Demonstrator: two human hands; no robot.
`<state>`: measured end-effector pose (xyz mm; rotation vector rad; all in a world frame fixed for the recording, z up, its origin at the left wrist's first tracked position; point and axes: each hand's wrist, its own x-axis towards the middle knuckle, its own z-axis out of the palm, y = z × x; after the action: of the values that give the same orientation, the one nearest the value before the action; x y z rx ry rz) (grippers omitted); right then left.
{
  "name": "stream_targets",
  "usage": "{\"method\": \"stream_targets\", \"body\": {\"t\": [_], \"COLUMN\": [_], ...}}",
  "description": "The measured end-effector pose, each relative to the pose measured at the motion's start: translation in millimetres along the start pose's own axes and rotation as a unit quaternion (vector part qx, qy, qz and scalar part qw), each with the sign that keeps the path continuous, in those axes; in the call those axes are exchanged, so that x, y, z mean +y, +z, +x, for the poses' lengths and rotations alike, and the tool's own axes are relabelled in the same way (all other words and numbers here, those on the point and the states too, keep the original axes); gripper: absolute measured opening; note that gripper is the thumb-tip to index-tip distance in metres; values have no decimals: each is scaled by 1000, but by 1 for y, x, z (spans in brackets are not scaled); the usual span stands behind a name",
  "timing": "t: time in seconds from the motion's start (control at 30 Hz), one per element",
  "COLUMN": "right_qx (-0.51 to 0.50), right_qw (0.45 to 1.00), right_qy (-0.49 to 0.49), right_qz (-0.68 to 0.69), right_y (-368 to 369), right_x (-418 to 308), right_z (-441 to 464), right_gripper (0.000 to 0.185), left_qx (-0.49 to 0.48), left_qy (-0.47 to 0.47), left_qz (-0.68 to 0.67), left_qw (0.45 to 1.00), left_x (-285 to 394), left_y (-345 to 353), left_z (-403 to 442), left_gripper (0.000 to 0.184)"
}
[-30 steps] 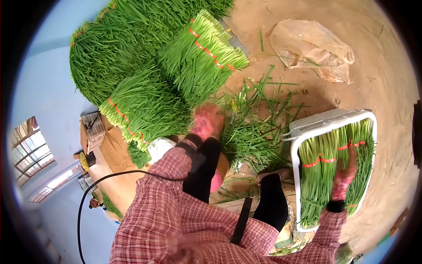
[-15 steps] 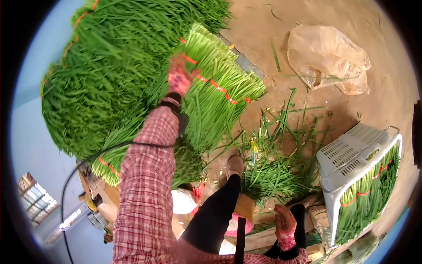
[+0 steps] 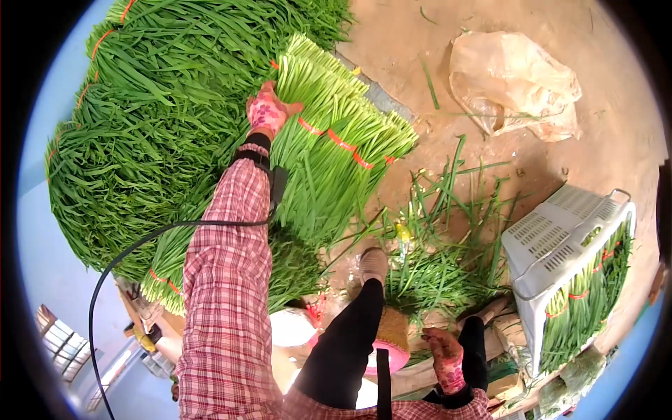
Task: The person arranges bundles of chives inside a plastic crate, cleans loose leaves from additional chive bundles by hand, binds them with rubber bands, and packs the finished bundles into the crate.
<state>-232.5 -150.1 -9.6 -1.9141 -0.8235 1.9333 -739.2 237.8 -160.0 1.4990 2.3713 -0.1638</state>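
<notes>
My left hand (image 3: 269, 112), in a pink patterned glove with bare fingertips, lies at the left end of a row of green garlic chive bundles (image 3: 329, 133). Its fingers curl over the leftmost bundle (image 3: 297, 78), and the thumb points right across the stems. Orange bands (image 3: 341, 140) tie these bundles below their pale cut ends. Down near my lap, my right hand (image 3: 446, 357) wears a similar glove. Its fingers are loosely bent and apart, with nothing visible in them.
A tall chive stack (image 3: 140, 133) rises at left. Loose chives (image 3: 441, 280) litter the floor near my shoe (image 3: 374, 264). A white crate (image 3: 553, 238) on its side holds banded bundles. A plastic bag (image 3: 514, 84) lies upper right. A black cable (image 3: 133, 248) trails from my left wrist.
My left hand, blurred before, has settled with its fingers over the leftmost bundle. My right hand is slightly higher and further left. The whole view has shifted a little.
</notes>
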Motion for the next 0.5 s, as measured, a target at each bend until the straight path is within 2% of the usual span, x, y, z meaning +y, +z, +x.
{"method": "stream_targets", "body": {"t": [0.07, 0.1, 0.17, 0.2, 0.23, 0.27, 0.3, 0.33, 0.4, 0.43, 0.47, 0.5], "right_qx": [-19, -25, -36, -49, -83, -120, -140, -158, -243, -297, -345, -379], "right_qw": [1000, 1000, 999, 998, 995, 991, 984, 973, 904, 858, 806, 803], "right_qy": [9, 9, 3, 38, 47, 58, 93, 129, 244, 286, 324, 294], "right_qz": [-8, -16, -28, -7, 7, 20, 64, 108, 255, 306, 356, 355], "right_y": [-5, -6, -8, -6, -10, -16, -20, -21, -16, -5, 10, 29], "right_x": [-6, -10, -20, -37, -40, -39, -43, -47, -54, -66, -81, -105], "right_z": [-4, -8, -8, -9, -6, -1, 5, 15, 44, 56, 63, 61], "right_gripper": [22, 22, 22, 23, 29, 37, 49, 62, 81, 84, 87, 93], "left_qx": [12, 40, 118, 152, 250, 117, 119, 124, 158, 73, 142, 143], "left_qy": [-5, 34, 93, 123, 194, 165, 219, 244, 370, 418, 443, 471], "left_qz": [-17, -13, 18, 32, 22, -101, -186, -198, -186, -193, -206, -251], "left_qw": [1000, 999, 989, 980, 948, 974, 950, 941, 896, 885, 861, 833], "left_x": [-3, -10, -21, -22, -24, -9, 5, 19, 24, 34, 43, 58], "left_y": [-2, -2, 0, 2, 3, -25, -47, -73, -100, -125, -123, -130], "left_z": [-8, -15, -38, -58, -80, -111, -149, -191, -259, -283, -315, -339], "left_gripper": [103, 100, 101, 101, 93, 77, 63, 65, 61, 53, 47, 44]}}
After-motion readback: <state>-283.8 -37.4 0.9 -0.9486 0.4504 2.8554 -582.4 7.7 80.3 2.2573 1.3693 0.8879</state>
